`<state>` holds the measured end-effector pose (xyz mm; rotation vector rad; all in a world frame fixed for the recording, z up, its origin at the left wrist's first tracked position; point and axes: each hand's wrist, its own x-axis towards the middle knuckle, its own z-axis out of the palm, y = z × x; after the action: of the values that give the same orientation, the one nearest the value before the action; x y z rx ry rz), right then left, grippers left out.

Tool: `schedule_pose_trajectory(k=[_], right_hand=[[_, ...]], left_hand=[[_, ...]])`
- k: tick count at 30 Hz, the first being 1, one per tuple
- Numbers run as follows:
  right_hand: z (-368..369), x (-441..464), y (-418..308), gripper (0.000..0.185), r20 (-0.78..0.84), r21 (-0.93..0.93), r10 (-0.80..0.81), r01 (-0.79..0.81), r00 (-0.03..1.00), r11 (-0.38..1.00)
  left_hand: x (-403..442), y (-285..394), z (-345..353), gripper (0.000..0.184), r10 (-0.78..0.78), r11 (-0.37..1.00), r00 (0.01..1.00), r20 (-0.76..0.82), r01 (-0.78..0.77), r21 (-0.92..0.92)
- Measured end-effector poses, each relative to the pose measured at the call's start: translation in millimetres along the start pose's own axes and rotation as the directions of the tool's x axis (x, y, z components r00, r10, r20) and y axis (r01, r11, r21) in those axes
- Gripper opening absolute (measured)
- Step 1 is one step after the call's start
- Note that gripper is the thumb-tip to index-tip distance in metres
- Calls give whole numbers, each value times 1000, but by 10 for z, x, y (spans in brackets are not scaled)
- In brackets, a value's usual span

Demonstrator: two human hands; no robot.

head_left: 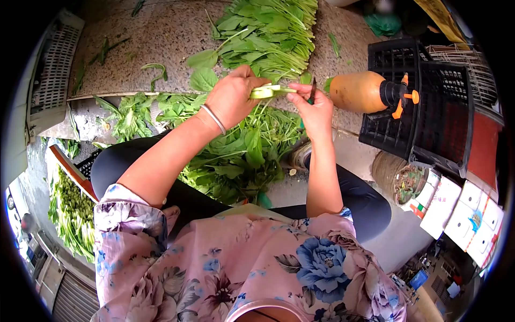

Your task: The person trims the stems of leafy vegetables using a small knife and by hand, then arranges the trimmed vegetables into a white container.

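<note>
Head: left fingers (259,82) (curled) grip pale stems (262,93).

Greens (268,37) on slab (161,32), spray bottle (354,91) right, crates (442,112) beyond

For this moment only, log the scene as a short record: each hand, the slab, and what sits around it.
Left hand: closed around pale green vegetable stems
Right hand: pinching the stems' right end; also holds a small green-handled tool, partly hidden
Speckled stone slab: bears a bundle of leafy green vegetables
Nearer the person: heap of loose green leaves
Toward the right: orange plastic spray bottle, black plastic crates
</note>
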<state>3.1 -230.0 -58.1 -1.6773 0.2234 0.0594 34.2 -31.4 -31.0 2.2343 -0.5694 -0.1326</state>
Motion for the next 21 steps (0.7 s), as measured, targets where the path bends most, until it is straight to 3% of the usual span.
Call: schedule_pose_trajectory(k=[4, 6, 8, 9, 10, 12, 17, 20, 21], right_hand=[[140, -131, -85, 19, 85, 193, 122, -136, 989, 972], [195, -166, -117, 20, 109, 251, 161, -184, 981, 950], [252, -187, -157, 30, 105, 408, 182, -210, 978, 889], [259, -212, -183, 39, 116, 416, 179, -211, 977, 884], [266, -235, -182, 39, 116, 416, 180, -212, 977, 884], [291, -275, -184, 40, 218, 568, 179, -274, 959, 776], [352, -283, -172, 32, 212, 515, 222, -302, 952, 802], [300, -278, -143, 25, 302, 613, 252, -390, 919, 688], [291, -282, -89, 25, 299, 613, 253, -389, 920, 688]], left_hand=[[-13, 22, 30, 30, 60, 996, 992, 110, -52, -72], [-7, -4, 44, 28, 46, 992, 995, 89, -35, -121], [20, -50, 41, 24, -261, 880, 931, 255, 339, -334], [23, -51, 32, 25, -251, 826, 943, 221, 327, -458], [32, -54, 13, 25, -252, 826, 942, 221, 328, -458], [60, -40, -45, 25, -395, 714, 824, 407, 554, -428], [40, -56, 10, 24, -331, 723, 881, 337, 466, -510], [34, -47, -20, 25, -366, 792, 860, 356, 488, -367], [20, 5, -57, 29, -308, 905, 904, 298, 375, -202]])
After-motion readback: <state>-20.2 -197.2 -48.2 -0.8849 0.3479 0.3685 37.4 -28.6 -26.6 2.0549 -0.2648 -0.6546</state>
